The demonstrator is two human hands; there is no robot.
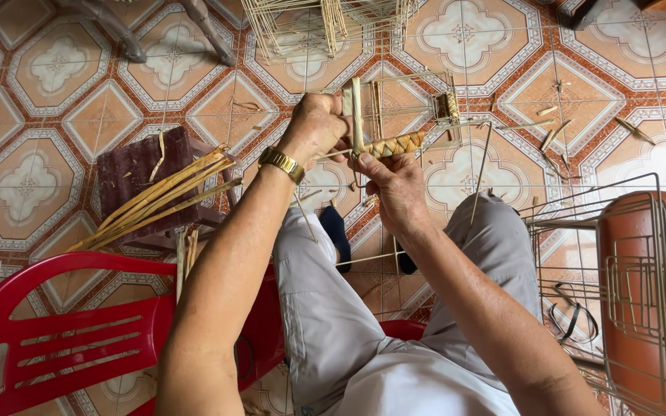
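The wire frame (414, 108) is held up in the air over the person's knees, above the tiled floor (502, 46). One bar of it is already wrapped in a woven band (395, 144) of flat, dry straw. Loose straw strips (356, 115) stick up from the end of that band.

The left hand (316, 127) is closed around the strips and the frame bar, pinching them tight. It has a gold watch (281, 163) on the wrist. The right hand (397, 185) is closed too, gripping the frame from below, just under the band.

It looks like the weaving step is going on, with much of the frame still bare. The next fold would need the strips kept flat and pulled snug.

A bundle of straw (163, 202) lies on a dark stool (136, 173) to the left. A red plastic chair (63, 331) is near the bottom left corner. More bare wire frames (626, 285) are stacked at the right edge.
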